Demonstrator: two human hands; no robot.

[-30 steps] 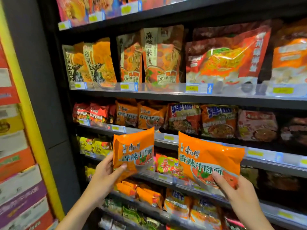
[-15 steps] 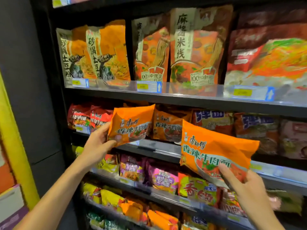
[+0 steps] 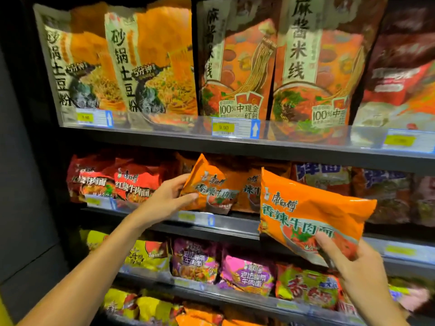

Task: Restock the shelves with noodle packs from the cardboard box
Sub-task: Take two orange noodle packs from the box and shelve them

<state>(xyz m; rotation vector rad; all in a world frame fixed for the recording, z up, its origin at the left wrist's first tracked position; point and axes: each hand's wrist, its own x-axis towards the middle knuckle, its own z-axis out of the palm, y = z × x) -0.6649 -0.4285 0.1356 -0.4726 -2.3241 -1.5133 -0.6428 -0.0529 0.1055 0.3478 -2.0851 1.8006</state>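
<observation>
My left hand grips the left edge of an orange noodle pack, which stands tilted on the middle shelf among other orange packs. My right hand holds a second orange noodle pack by its lower edge, out in front of the shelf's front rail. The cardboard box is out of view.
Tall noodle bags fill the shelf above, behind a clear rail with price tags. Red packs sit left of the orange ones, darker packs to the right. Purple and yellow packs line the lower shelves. A dark panel bounds the left.
My left hand has carried its orange pack up and inward onto the middle shelf. The right hand's pack has risen slightly, and the view has moved closer to the shelves.
</observation>
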